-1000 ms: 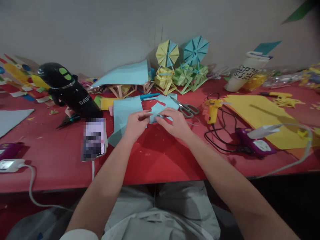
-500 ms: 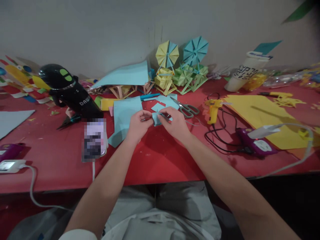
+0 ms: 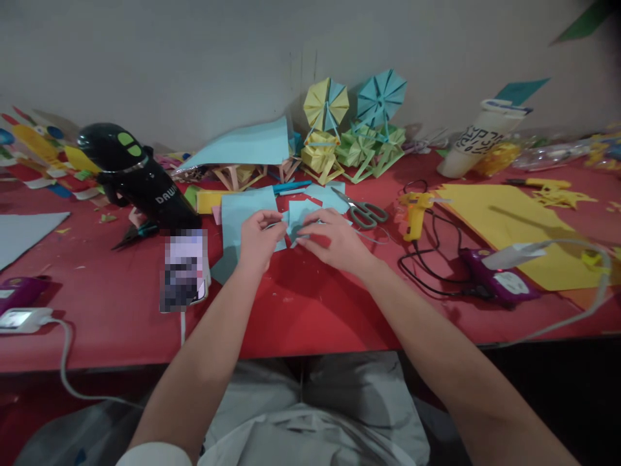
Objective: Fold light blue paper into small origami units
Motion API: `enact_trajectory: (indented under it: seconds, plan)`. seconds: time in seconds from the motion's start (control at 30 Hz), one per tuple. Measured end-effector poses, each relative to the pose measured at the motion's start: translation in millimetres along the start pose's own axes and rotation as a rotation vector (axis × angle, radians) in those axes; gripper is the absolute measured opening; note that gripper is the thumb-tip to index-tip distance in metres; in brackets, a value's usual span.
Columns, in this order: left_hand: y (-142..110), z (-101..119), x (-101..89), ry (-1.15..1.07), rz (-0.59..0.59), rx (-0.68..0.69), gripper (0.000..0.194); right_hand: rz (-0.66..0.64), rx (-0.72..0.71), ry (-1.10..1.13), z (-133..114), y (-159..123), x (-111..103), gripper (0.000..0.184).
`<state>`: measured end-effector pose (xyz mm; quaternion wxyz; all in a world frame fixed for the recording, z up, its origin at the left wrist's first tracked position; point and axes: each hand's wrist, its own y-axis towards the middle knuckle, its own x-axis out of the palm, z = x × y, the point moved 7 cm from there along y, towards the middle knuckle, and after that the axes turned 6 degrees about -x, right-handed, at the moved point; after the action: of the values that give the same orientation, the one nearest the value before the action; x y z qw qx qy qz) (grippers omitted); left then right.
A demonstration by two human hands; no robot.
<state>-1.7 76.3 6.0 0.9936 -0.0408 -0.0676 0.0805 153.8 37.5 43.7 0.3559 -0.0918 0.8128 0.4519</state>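
A small light-blue piece of paper (image 3: 297,216) stands out between my two hands, over the red table (image 3: 310,310). My left hand (image 3: 262,238) pinches at its left edge, thumb and fingers curled together. My right hand (image 3: 332,241) grips its lower right part, fingertips reaching over the paper. Parts of the piece are hidden behind my fingers. Beneath and left of my left hand lies a larger light-blue sheet (image 3: 233,223). Grey-handled scissors (image 3: 366,212) rest just beyond my right hand, beside more blue paper (image 3: 330,194).
On the left are a black bottle (image 3: 145,184) and a phone (image 3: 184,272) with a cable. Rightward are a yellow glue gun (image 3: 414,217), dark cords, a purple power block (image 3: 504,281) and yellow sheets (image 3: 514,226). Folded paper models (image 3: 356,145) and a tilted cup (image 3: 478,139) stand behind.
The small blue paper looked compact and folded before; now a broader, flatter face of it shows. My left hand has shifted slightly left, and my right fingers have stretched out more.
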Motion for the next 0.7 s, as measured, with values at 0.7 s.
enact_trajectory:
  seconds: [0.7]
  plan:
    - [-7,-7,10.8,-0.122,-0.063,-0.224,0.050,0.149,0.535,0.495,47,-11,5,0.026]
